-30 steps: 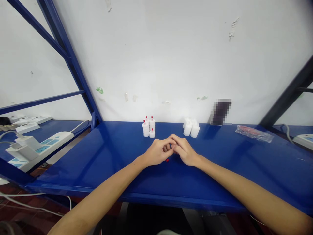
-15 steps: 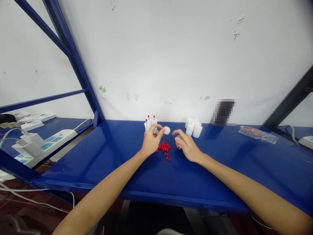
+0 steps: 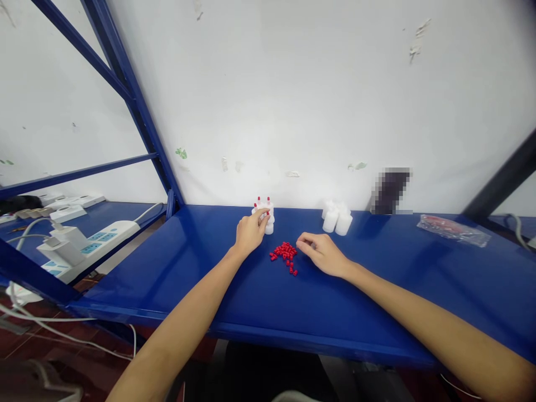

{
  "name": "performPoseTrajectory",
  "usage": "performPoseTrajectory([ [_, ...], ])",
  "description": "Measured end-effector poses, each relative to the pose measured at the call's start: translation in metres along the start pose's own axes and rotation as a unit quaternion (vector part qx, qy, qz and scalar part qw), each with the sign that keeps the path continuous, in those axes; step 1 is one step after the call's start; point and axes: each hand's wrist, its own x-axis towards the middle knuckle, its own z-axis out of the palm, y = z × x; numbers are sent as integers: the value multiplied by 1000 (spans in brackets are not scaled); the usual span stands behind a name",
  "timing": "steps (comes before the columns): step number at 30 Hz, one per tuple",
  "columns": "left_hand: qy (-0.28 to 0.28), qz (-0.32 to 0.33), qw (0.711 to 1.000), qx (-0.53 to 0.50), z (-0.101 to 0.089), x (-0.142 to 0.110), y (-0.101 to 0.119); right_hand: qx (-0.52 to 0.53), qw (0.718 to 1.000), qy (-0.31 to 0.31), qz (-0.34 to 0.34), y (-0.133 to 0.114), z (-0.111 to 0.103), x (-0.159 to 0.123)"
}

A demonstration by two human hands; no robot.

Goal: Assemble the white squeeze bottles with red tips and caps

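My left hand (image 3: 250,230) is closed in a pinch at the red tip of a white squeeze bottle (image 3: 269,228), whose upper part is partly behind the fingers. Right behind it stand several white bottles with red caps (image 3: 268,200), close together near the wall. A loose pile of small red caps (image 3: 286,251) lies on the blue table between my hands. Beside the pile's right edge, my right hand (image 3: 323,254) rests low with fingers curled and thumb drawn in; whatever they may hold is hidden.
Several white bottles without red caps (image 3: 337,221) stand at the back, right of centre. Farther right are a dark blurred-out object (image 3: 390,191) against the wall and a clear plastic bag with something red (image 3: 453,230). Power strips (image 3: 109,237) and a blue frame (image 3: 140,120) are on the left.
My hands have parted, uncovering the red caps. The left hand carried a white bottle by its red tip back to the group at the left; the right hand lowered beside the pile and curled.
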Motion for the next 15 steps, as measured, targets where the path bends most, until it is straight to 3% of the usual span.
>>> performPoseTrajectory([
  [4,-18,2,1000,5,1,0,-4,-13,1000,2,27,1,3,0],
  [8,-25,35,999,-7,-6,-2,1,-25,997,60,52,1,1,-1],
  [11,-110,114,987,-3,-16,-5,8,-32,995,94,32,-1,-3,-3],
  [15,-254,148,956,4,-32,-8,7,-99,993,58,21,-5,-8,-3],
])
